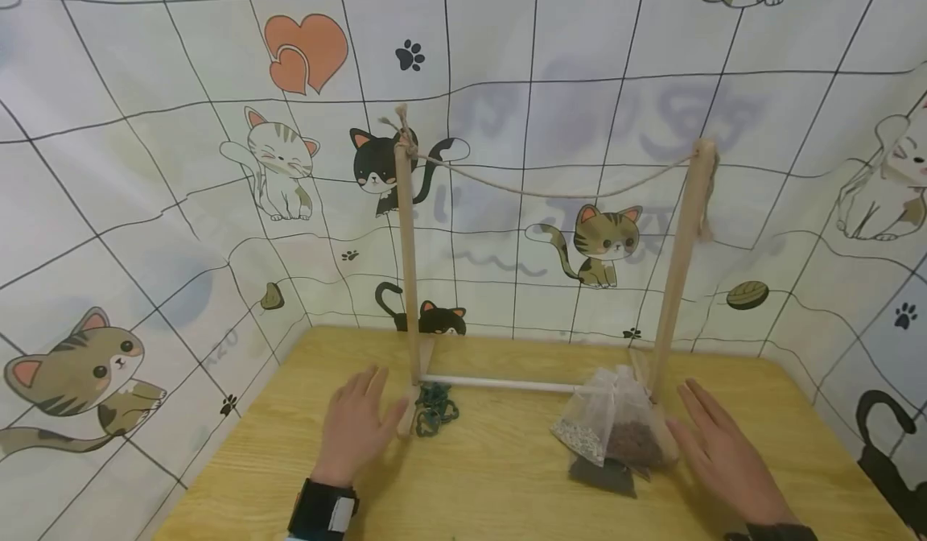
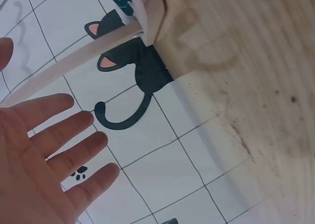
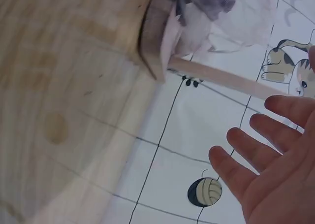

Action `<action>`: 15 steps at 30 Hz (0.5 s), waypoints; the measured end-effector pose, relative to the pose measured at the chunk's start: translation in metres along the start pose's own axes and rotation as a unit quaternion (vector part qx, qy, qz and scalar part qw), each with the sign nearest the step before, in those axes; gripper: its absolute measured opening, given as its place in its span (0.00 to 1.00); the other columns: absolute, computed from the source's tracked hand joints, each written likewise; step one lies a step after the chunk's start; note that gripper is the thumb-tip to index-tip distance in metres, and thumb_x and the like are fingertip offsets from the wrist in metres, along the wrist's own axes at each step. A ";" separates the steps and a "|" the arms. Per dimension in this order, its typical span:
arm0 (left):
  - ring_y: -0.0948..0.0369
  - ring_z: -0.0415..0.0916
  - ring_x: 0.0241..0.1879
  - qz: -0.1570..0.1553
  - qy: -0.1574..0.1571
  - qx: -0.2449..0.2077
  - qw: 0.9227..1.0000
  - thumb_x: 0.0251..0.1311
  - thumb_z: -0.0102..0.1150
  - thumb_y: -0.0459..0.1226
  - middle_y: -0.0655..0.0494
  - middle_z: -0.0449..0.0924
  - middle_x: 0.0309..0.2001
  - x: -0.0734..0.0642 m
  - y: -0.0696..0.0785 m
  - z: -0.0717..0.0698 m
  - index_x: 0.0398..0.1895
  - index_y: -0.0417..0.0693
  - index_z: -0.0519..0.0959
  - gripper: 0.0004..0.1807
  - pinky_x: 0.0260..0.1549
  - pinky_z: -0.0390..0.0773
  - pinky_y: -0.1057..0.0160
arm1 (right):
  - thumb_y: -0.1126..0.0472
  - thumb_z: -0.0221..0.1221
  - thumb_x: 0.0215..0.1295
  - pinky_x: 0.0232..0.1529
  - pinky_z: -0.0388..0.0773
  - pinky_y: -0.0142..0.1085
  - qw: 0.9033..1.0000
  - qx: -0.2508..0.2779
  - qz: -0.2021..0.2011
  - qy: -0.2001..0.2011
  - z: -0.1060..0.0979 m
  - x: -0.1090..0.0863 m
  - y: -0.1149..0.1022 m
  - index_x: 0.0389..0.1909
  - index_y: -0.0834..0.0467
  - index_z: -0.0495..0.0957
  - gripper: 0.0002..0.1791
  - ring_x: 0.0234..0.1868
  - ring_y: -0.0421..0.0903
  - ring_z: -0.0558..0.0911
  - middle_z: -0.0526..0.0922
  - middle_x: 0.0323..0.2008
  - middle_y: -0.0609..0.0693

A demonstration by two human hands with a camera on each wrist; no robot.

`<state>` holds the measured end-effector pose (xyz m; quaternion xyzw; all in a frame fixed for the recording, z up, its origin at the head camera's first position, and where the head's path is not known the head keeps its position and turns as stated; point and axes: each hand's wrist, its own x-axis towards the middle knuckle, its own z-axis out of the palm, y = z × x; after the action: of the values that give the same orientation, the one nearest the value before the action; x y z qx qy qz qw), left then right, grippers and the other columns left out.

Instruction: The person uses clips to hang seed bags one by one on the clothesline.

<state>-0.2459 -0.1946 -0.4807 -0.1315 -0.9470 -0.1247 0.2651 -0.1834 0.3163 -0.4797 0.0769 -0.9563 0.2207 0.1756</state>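
Note:
A wooden frame with two posts stands on the table; a thin rope (image 1: 550, 195) sags between the tops of its left post (image 1: 408, 267) and right post (image 1: 681, 267). A white rod (image 1: 500, 383) joins them low down. My left hand (image 1: 355, 428) is just left of the left post, fingers extended and palm bare in the left wrist view. Dark green heart-shaped rings (image 1: 434, 408) lie by that post's foot. Beside the right post my right hand (image 1: 724, 452) is held with straight fingers, next to sheer mesh bags, one with white bits (image 1: 582, 438), another with reddish-brown bits (image 1: 633, 443).
A flat dark packet (image 1: 603, 475) lies in front of the mesh bags. The wooden table (image 1: 478, 476) meets a white cloth backdrop (image 1: 492, 122) printed with cats and grid lines, at the back and both sides.

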 end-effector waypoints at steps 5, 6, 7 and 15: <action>0.43 0.69 0.57 0.003 0.003 -0.008 1.000 0.61 0.46 0.60 0.41 0.72 0.58 0.005 0.009 -0.003 0.59 0.43 0.71 0.35 0.53 0.67 0.41 | 0.44 0.40 0.72 0.56 0.56 0.65 1.000 -0.004 0.008 0.004 -0.004 0.008 -0.017 0.71 0.58 0.50 0.34 0.66 0.67 0.57 0.52 0.71 0.63; 0.43 0.69 0.56 0.005 0.004 -0.010 1.000 0.61 0.46 0.60 0.41 0.73 0.58 0.006 0.011 -0.004 0.59 0.43 0.71 0.35 0.52 0.67 0.41 | 0.43 0.40 0.71 0.56 0.57 0.65 1.000 -0.002 0.009 0.005 -0.005 0.010 -0.021 0.71 0.58 0.51 0.34 0.66 0.67 0.58 0.54 0.71 0.63; 0.43 0.70 0.56 0.008 0.006 -0.011 1.000 0.60 0.47 0.60 0.41 0.73 0.57 0.007 0.013 -0.004 0.58 0.42 0.72 0.35 0.52 0.68 0.41 | 0.43 0.41 0.71 0.55 0.58 0.65 1.000 0.001 0.007 0.009 -0.005 0.012 -0.025 0.71 0.58 0.52 0.34 0.65 0.67 0.60 0.55 0.70 0.63; 0.45 0.73 0.51 0.027 0.013 -0.011 0.999 0.60 0.45 0.63 0.43 0.77 0.51 0.016 0.033 -0.007 0.53 0.41 0.76 0.36 0.49 0.71 0.45 | 0.49 0.46 0.70 0.53 0.64 0.62 0.997 0.024 -0.047 0.062 0.004 0.025 -0.049 0.65 0.61 0.63 0.28 0.60 0.66 0.66 0.65 0.63 0.64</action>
<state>-0.2453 -0.1632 -0.4606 -0.1578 -0.9382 -0.1295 0.2795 -0.1969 0.2691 -0.4550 0.1118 -0.9333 0.2395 0.2432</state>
